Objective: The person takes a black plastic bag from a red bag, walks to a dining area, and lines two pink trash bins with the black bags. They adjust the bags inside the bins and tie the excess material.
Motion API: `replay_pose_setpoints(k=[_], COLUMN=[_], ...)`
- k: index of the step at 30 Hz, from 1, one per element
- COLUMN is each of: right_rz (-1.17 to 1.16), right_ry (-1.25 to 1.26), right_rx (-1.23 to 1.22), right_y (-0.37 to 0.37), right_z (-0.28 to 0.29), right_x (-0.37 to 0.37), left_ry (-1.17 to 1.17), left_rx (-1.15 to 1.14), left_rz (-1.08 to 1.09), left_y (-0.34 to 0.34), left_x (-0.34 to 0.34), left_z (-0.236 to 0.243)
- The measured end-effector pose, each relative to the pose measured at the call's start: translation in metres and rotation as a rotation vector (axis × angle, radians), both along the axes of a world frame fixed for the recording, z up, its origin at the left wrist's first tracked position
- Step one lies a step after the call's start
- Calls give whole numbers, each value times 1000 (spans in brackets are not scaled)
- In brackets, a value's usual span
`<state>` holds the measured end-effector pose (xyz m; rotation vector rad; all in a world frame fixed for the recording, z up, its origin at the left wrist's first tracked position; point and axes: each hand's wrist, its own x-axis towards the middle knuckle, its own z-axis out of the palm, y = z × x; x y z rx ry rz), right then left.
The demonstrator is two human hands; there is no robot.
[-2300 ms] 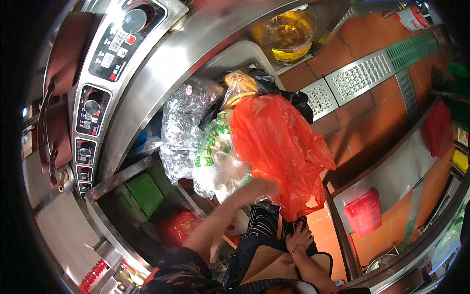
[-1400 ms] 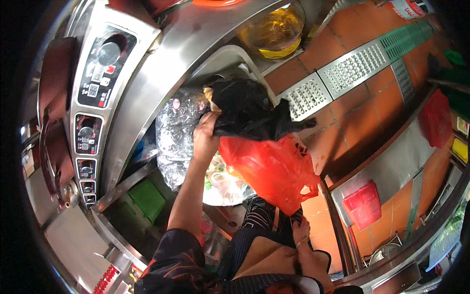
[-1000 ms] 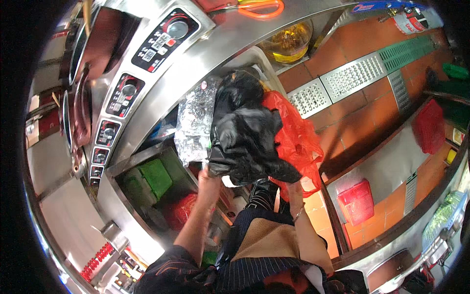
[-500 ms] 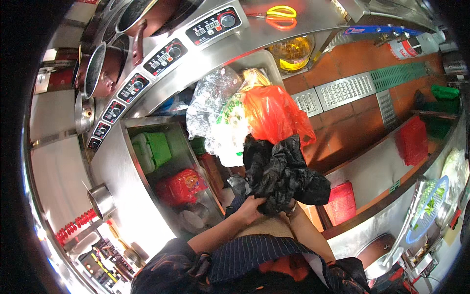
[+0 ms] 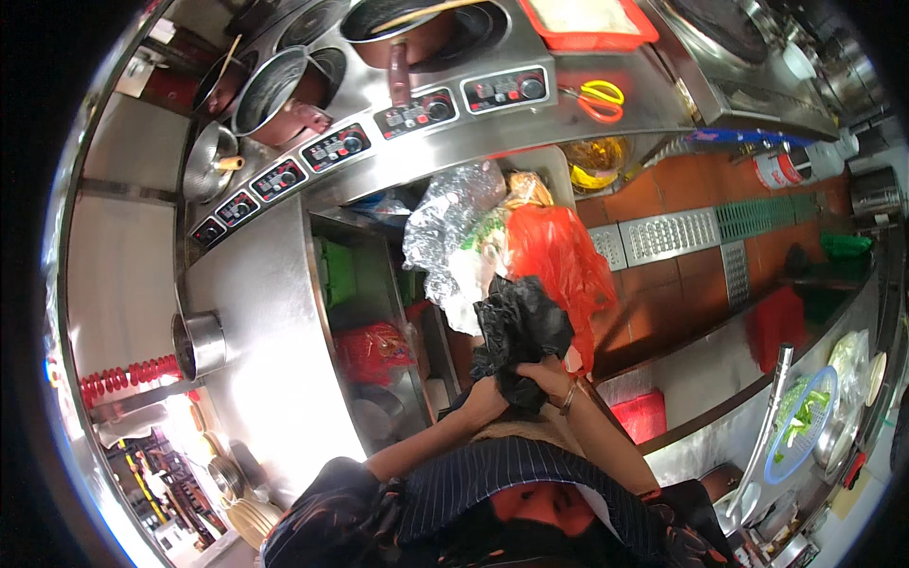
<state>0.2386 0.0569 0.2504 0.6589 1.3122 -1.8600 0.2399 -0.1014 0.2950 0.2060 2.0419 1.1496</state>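
Black plastic bag: crumpled, held before the wearer's body, just in front of the piled bags. Left hand and right hand: close together, fingers closed around its near end. Bag contents: cannot be told.

Pale tub: rim showing behind the pile. Pile: red plastic bag, contents hidden; clear plastic bag, crinkled, on the left; white bag with green print, between them; small clear bag with tan contents, at the back.

Rounded clear container: yellow liquid inside, beside the tub.

Steel table: orange-red tray holding a pale material; scissors with yellow and orange handles, near the tray.

Brown saucepan: wooden stick lying across the top.

Steel pot: upright, at left, contents unclear.

Blue colander: at right, green leaves inside.
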Motion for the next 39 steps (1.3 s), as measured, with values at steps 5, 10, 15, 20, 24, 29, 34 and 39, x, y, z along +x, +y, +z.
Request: replay_pose_setpoints(k=[5, 10, 15, 20, 24, 29, 34, 39], right_rz=[-206, -285, -354, -345, -309, -281, -216, -224], right_ry=[-92, -151, -225, -103, -23, 77, 47, 169], right_rx=[-71, -128, -150, -167, -160, -183, -142, -117], right_y=[-5, -9, -20, -31, -36, -39, -43, -51], right_z=[4, 21, 14, 38, 40, 52, 43, 75], right_x=[-8, 2, 12, -2, -13, -26, -36, -52], left_ry=[107, 927, 709, 780, 799, 765, 769, 790], left_rx=[-194, -684, -983, -1058, -1077, -1063, -1061, -1037], left_rz=[82, 405, 365, 357, 362, 369, 373, 381], left_y=[-67, -179, -221, -229, -227, -226, -229, -228], left_x=[-33, -40, -16, -16, -16, -17, -13, -15], left_z=[35, 57, 48, 27, 32, 34, 35, 35])
